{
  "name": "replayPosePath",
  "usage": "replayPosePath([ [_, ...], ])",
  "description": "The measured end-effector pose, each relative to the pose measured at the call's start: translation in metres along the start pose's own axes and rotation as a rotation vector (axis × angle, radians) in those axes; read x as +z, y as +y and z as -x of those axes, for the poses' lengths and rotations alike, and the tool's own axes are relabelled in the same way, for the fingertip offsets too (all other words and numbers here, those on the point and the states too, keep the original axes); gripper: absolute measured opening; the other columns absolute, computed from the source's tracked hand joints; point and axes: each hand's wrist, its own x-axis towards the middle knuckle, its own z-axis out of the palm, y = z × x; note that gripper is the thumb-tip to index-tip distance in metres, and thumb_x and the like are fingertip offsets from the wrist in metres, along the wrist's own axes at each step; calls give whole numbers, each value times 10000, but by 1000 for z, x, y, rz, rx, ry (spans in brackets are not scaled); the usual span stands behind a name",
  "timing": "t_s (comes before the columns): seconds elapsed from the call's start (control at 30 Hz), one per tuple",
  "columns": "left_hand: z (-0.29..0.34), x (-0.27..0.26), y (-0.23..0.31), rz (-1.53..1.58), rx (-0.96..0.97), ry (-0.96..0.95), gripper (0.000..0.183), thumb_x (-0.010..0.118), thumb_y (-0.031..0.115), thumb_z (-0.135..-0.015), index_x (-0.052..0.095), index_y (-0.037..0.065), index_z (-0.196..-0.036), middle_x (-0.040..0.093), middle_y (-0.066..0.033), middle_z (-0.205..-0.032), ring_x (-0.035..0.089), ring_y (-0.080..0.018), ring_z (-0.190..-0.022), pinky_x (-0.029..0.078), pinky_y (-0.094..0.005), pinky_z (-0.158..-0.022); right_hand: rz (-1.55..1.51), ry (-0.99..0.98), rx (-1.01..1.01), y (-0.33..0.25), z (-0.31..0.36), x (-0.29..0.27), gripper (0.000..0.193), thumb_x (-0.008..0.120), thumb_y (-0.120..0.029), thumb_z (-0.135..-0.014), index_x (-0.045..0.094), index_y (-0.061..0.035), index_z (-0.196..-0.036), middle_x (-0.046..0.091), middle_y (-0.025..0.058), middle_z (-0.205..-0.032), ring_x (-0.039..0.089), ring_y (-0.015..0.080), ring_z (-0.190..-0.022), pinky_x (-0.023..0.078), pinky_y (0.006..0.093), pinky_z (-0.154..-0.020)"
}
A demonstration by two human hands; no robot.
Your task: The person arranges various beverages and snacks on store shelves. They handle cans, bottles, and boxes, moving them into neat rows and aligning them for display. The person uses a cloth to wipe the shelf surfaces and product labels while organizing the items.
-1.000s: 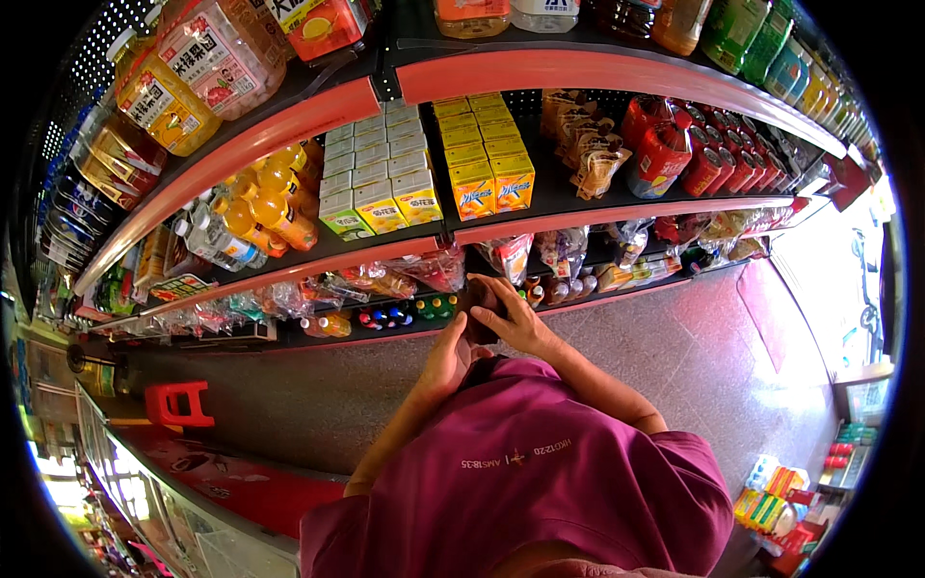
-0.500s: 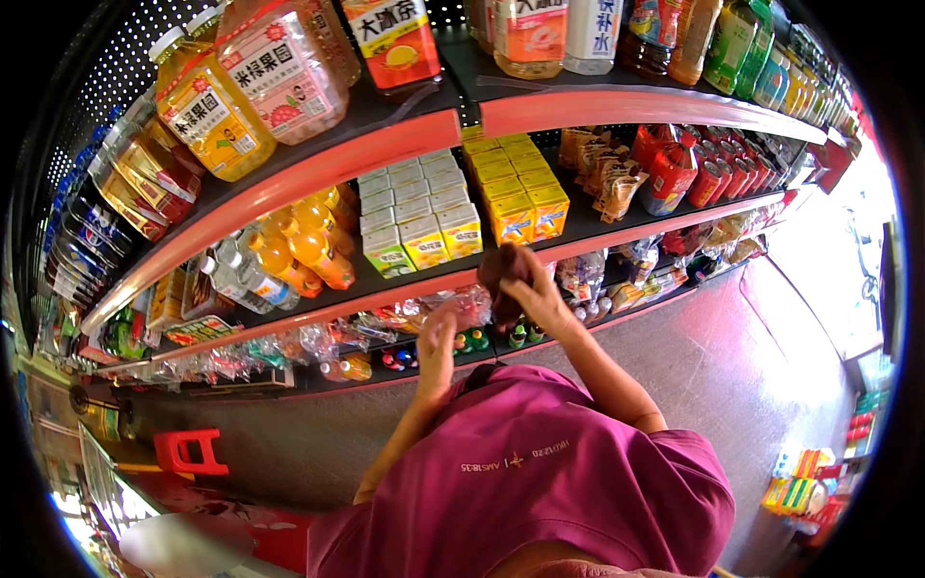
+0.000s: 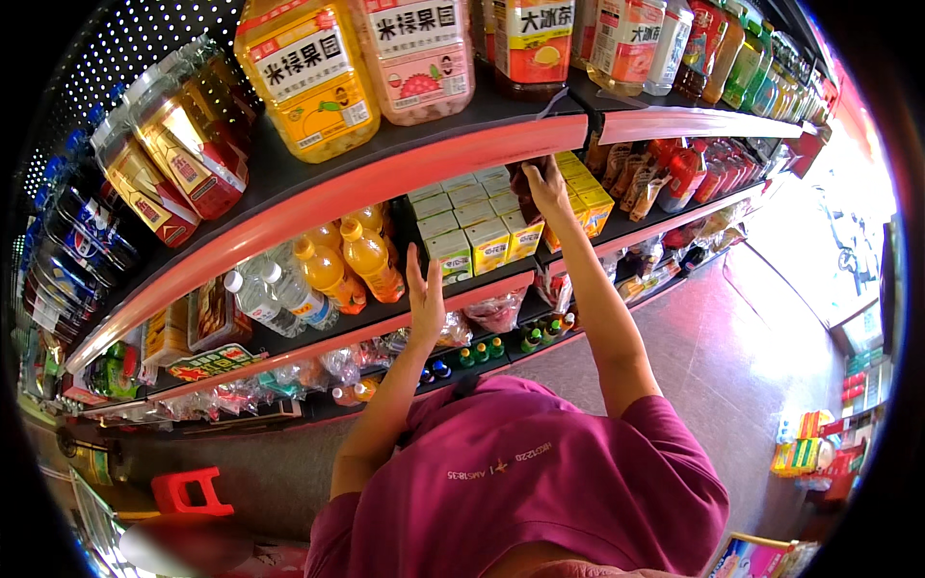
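My right hand (image 3: 547, 185) is raised to the middle shelf, shut on a small dark packet (image 3: 526, 193) that it holds against the stacked yellow cartons (image 3: 588, 197), just under the red shelf edge (image 3: 405, 169) above. My left hand (image 3: 424, 301) is lower, open with fingers spread upward. It hovers in front of the pale green cartons (image 3: 461, 236) and beside the orange drink bottles (image 3: 361, 260). Whether it touches the lower red shelf rail (image 3: 318, 337) I cannot tell.
Large juice jugs (image 3: 308, 72) stand on the top shelf. Water bottles (image 3: 275, 299) sit left of the orange ones. Bagged snacks and small bottles (image 3: 482, 352) fill the bottom shelf. A red stool (image 3: 188, 491) stands lower left, and stacked goods (image 3: 809, 453) on the pink floor at right.
Both hands were together low at the bottom shelf holding the dark packet. My right hand has carried it up to the yellow cartons, and my left hand has let go and risen, open.
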Motion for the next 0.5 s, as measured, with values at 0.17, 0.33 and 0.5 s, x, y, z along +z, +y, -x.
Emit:
replayPosePath([
  [0.17,-50,5,-29,131,-119,18,913,478,563,-1083,69,-2,-1672,367,-205,-1625,390,-262,-1467,293,-341,-1214,200,-29,28,3,-7,17,582,626,-379,-941,526,-64,-1420,654,314,-1278,599,522,-1203,488,515,-998],
  [0.33,-68,0,-48,262,-231,57,955,458,630,-1065,77,-1,-1672,392,-199,-1613,395,-264,-1470,288,-341,-1218,-73,-150,247,14,-13,15,695,692,-515,-940,552,-46,-1433,694,160,-1278,648,313,-1178,477,402,-1015],
  [0.5,-66,9,-48,263,-198,84,918,482,606,-1068,132,8,-1669,396,-182,-1616,401,-254,-1468,310,-343,-1207,-211,-170,418,4,-9,12,851,700,-647,-917,544,-26,-1477,592,101,-1436,532,238,-1315,401,368,-1099],
])
